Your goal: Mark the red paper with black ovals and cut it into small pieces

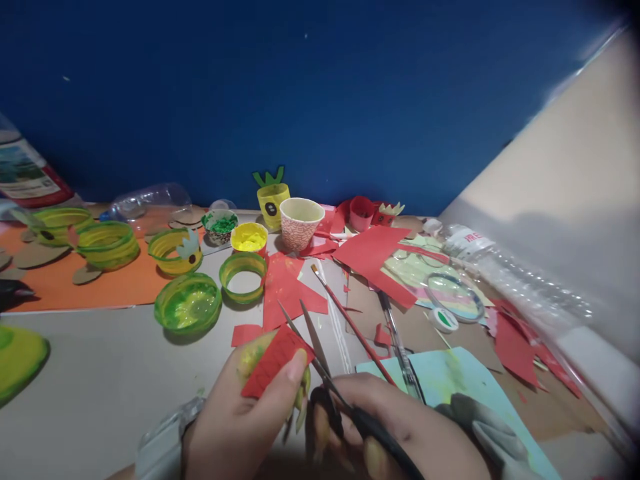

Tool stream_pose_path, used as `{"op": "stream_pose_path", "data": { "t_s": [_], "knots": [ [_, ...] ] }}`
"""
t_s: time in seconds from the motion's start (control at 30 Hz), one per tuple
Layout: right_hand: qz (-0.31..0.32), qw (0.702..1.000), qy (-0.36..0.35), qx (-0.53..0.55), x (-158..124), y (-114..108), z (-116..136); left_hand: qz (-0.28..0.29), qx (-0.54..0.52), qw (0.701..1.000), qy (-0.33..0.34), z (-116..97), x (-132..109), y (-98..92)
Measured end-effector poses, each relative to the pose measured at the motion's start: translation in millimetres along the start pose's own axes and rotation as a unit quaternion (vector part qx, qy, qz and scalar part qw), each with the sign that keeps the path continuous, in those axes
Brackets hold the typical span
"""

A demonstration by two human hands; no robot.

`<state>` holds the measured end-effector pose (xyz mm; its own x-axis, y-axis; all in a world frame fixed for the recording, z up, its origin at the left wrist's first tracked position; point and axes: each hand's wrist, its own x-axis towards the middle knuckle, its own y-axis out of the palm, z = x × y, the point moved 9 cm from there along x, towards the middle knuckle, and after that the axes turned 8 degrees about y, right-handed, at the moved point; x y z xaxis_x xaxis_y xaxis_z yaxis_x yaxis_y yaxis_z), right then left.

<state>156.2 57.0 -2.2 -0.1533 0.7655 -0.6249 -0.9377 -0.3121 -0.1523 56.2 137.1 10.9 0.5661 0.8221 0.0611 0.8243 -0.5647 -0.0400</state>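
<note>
Left hand (245,413) clamped on a small flat rectangle of red paper (275,370), thumb on top, held low at center; right hand (400,420) gripping black-handled scissors (327,381) just beside it, metal blades spread at the paper's edge, contact hard to confirm. Beyond: slim red-handled paintbrush (345,313), glossy green-streaked plastic dish (165,317) and hollow ring (243,295). Farther back, a tapered crackle-patterned paper cup (295,233), then a yellow cylinder (280,198) with spiky green crown (270,177), near the matte blue wall (320,100).

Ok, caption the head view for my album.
Left hand pinching red paper, right hand holding open black-handled scissors.
</note>
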Motion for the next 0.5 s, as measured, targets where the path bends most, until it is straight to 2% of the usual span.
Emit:
{"op": "stream_pose_path", "data": {
  "t_s": [0.1,0.37,0.43,0.5],
  "knots": [
    [-0.009,1.0,0.024,-0.015,-1,-2,-3,0.0,-0.001,1.0,-0.007,0,2,2.0],
    [-0.01,0.999,0.028,-0.018,1,0,-2,-0.004,-0.005,1.0,0.009,-8,3,2.7],
    [-0.014,1.0,0.019,-0.012,1,0,2,-0.006,0.003,1.0,0.018,-9,2,1.0],
    [0.01,1.0,-0.003,-0.003,1,3,7,-0.012,0.004,1.0,0.018,-9,1,-0.6]
  ]
}}
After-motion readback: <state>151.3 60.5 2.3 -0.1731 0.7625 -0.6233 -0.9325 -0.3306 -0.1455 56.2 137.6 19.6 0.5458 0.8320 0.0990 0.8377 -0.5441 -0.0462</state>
